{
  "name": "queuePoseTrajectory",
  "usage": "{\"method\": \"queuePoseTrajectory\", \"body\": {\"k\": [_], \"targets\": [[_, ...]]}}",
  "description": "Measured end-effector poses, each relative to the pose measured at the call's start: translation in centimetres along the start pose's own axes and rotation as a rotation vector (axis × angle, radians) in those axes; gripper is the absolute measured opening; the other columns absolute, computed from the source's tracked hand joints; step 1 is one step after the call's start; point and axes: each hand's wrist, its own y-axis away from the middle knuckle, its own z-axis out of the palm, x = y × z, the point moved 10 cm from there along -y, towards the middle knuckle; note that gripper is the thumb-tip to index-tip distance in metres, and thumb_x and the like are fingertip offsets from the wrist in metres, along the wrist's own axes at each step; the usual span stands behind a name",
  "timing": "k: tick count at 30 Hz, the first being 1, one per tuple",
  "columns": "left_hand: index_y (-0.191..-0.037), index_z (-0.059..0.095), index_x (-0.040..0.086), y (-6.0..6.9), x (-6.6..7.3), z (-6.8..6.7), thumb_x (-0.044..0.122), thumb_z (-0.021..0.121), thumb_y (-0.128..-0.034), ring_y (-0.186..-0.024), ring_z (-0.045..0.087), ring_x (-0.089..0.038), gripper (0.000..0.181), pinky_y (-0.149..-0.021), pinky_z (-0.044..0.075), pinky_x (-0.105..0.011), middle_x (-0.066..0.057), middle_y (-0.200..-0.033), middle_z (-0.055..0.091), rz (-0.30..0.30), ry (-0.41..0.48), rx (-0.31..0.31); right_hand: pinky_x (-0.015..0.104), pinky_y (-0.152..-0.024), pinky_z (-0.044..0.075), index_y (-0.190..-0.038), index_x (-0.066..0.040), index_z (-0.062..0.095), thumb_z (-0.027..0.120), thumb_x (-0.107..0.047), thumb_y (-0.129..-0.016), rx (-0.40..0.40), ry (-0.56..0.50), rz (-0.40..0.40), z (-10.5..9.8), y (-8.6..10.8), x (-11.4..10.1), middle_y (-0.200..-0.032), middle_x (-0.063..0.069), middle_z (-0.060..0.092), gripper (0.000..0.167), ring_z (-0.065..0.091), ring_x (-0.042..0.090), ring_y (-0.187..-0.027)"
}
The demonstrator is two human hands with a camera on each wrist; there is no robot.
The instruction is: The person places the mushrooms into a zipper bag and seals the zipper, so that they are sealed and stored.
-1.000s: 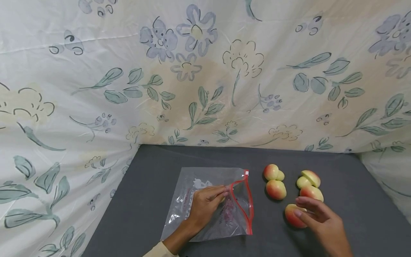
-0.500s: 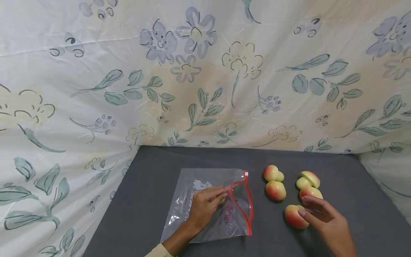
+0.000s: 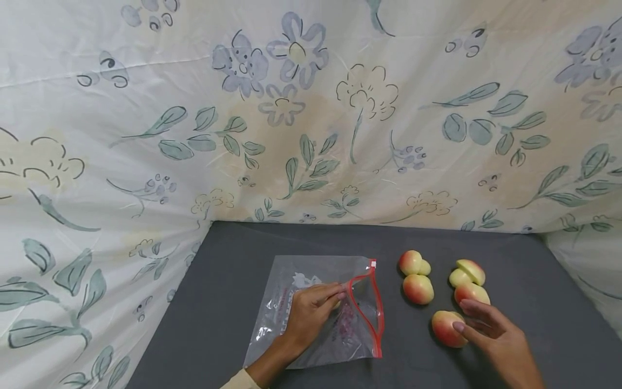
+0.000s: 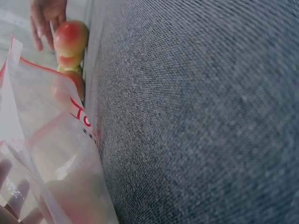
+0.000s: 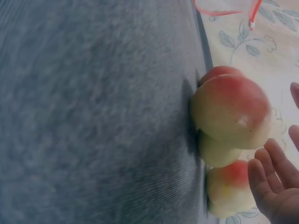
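Observation:
A clear zip bag (image 3: 272, 302) with a red-edged opening lies flat on the dark cloth, its mouth parted on the right. My left hand (image 3: 311, 310) pinches the bag's upper layer close to that opening. Through the plastic in the left wrist view, a blurred pale yellow and reddish shape (image 4: 77, 200) shows. My right hand (image 3: 495, 335), fingers spread and relaxed, hovers beside the nearest red-and-yellow, peach-like fruit (image 3: 446, 328). In the right wrist view the fingers (image 5: 278, 170) hold nothing, and a gap separates them from the large front fruit (image 5: 233, 112).
Further red-and-yellow fruit pieces stand in two groups: one right of the bag (image 3: 418, 289), another farther right (image 3: 471, 294), partly behind my right hand. A floral-print sheet (image 3: 311, 108) rises behind and at both sides of the dark cloth (image 3: 233, 243).
My right hand has shifted slightly right and away from the nearest fruit, uncovering a little more of it. The left hand and the bag keep their place.

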Motion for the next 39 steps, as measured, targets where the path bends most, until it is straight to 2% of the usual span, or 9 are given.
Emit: {"method": "queuePoseTrajectory", "body": {"k": [6, 14, 17, 19, 21, 28, 33, 36, 39], "targets": [[-0.110, 0.084, 0.011, 0.0, -0.1, 0.0, 0.008, 0.081, -0.0932, -0.098, 0.079, -0.017, 0.018, -0.084, 0.063, -0.023, -0.002, -0.107, 0.082, -0.014, 0.006, -0.006, 0.010, -0.077, 0.054, -0.151, -0.003, 0.054, 0.086, -0.041, -0.090, -0.034, 0.069, 0.015, 0.0, -0.4, 0.7, -0.116, -0.027, 0.063, 0.078, 0.059, -0.018, -0.093], [-0.111, 0.084, 0.009, 0.0, -0.1, 0.0, 0.008, 0.081, -0.0935, -0.098, 0.079, -0.014, 0.018, -0.084, 0.062, -0.023, -0.003, -0.107, 0.082, -0.004, 0.004, -0.012, 0.009, -0.078, 0.054, -0.148, 0.002, 0.055, 0.086, -0.030, -0.092, -0.051, 0.063, -0.055, 0.2, -0.4, 0.9, -0.109, -0.040, 0.057, 0.072, 0.058, -0.019, -0.096], [-0.111, 0.084, 0.010, 0.0, -0.2, 0.1, 0.008, 0.081, -0.0935, -0.099, 0.079, -0.013, 0.018, -0.084, 0.062, -0.023, -0.002, -0.107, 0.082, -0.003, -0.002, -0.013, 0.013, -0.080, 0.056, -0.151, 0.001, 0.052, 0.085, -0.036, -0.093, -0.088, 0.084, -0.003, 0.4, -0.7, 1.4, -0.128, -0.013, 0.070, 0.077, 0.055, -0.021, -0.095], [-0.110, 0.084, 0.010, 0.0, -0.2, 0.1, 0.009, 0.082, -0.0934, -0.098, 0.078, -0.013, 0.017, -0.084, 0.062, -0.023, -0.002, -0.107, 0.082, -0.002, -0.008, -0.011, 0.016, -0.081, 0.057, -0.153, 0.000, 0.050, 0.084, -0.041, -0.093, -0.116, 0.107, 0.040, 0.5, -0.9, 1.8, -0.142, 0.009, 0.067, 0.080, 0.055, -0.021, -0.095], [-0.111, 0.084, 0.010, 0.0, -0.1, 0.0, 0.009, 0.081, -0.0937, -0.098, 0.079, -0.013, 0.017, -0.084, 0.062, -0.023, -0.002, -0.107, 0.082, 0.001, -0.008, -0.011, 0.019, -0.081, 0.057, -0.155, -0.002, 0.048, 0.081, -0.048, -0.093, -0.151, 0.144, 0.097, 0.6, -1.0, 2.3, -0.153, 0.026, 0.054, 0.085, 0.055, -0.016, -0.097], [-0.111, 0.084, 0.011, -0.1, -0.1, 0.0, 0.009, 0.081, -0.0941, -0.099, 0.079, -0.013, 0.018, -0.085, 0.062, -0.024, -0.001, -0.108, 0.082, -0.019, -0.004, -0.017, 0.028, -0.087, 0.059, -0.160, -0.005, 0.045, 0.078, -0.059, -0.092, -0.228, 0.202, 0.159, 1.0, -1.2, 3.1, -0.160, 0.024, 0.049, 0.092, 0.067, 0.017, -0.121], [-0.111, 0.084, 0.010, 0.0, 0.0, 0.0, 0.007, 0.081, -0.0934, -0.099, 0.079, -0.015, 0.018, -0.085, 0.063, -0.024, -0.002, -0.108, 0.082, -0.019, 0.010, -0.016, 0.044, -0.097, 0.059, -0.161, -0.005, 0.042, 0.077, -0.061, -0.092, -0.244, 0.192, 0.171, 1.3, -1.1, 3.3, -0.162, 0.026, 0.045, 0.096, 0.059, 0.041, -0.136], [-0.111, 0.084, 0.010, 0.0, 0.0, 0.0, 0.007, 0.081, -0.0938, -0.100, 0.079, -0.015, 0.018, -0.085, 0.063, -0.024, -0.002, -0.108, 0.082, -0.020, 0.009, -0.017, 0.047, -0.099, 0.059, -0.162, -0.005, 0.041, 0.076, -0.062, -0.092, -0.247, 0.185, 0.176, 1.4, -1.1, 3.4, -0.163, 0.026, 0.044, 0.097, 0.053, 0.046, -0.141], [-0.111, 0.084, 0.011, 0.1, 0.0, 0.0, 0.008, 0.081, -0.0942, -0.099, 0.079, -0.014, 0.017, -0.085, 0.063, -0.024, -0.002, -0.108, 0.082, -0.020, 0.003, -0.019, 0.039, -0.095, 0.060, -0.162, -0.004, 0.041, 0.077, -0.061, -0.092, -0.247, 0.187, 0.175, 1.4, -1.1, 3.5, -0.163, 0.025, 0.044, 0.097, 0.052, 0.045, -0.142]]}}
